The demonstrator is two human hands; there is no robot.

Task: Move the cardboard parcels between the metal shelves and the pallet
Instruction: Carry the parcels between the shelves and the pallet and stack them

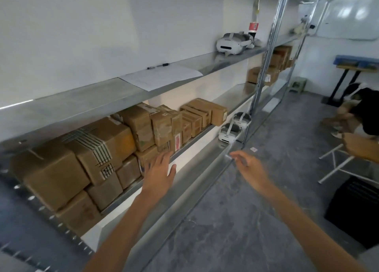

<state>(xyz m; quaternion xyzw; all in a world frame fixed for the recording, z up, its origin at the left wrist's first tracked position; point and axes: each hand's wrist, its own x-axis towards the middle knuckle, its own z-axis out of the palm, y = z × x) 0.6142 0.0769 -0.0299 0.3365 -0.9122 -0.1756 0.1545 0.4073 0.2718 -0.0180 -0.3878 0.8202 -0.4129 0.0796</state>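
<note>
In the head view, the person's left hand (162, 169) is hovering at the front of the metal shelves (82, 107), fingers straight and spread, holding nothing. Its fingertips are lying against a red-labelled parcel (177, 141), though whether they are touching it cannot be told. The cardboard parcels (98, 148) are sitting stacked in a row on the middle level. The right hand (249, 167), blurred, is hanging over the lower level's front lip with fingers loosely apart and empty. Two white headsets (229, 132) are resting on that lower level; another headset (231, 44), a paper sheet (162, 77) and a pen (159, 66) are lying on the top board.
</note>
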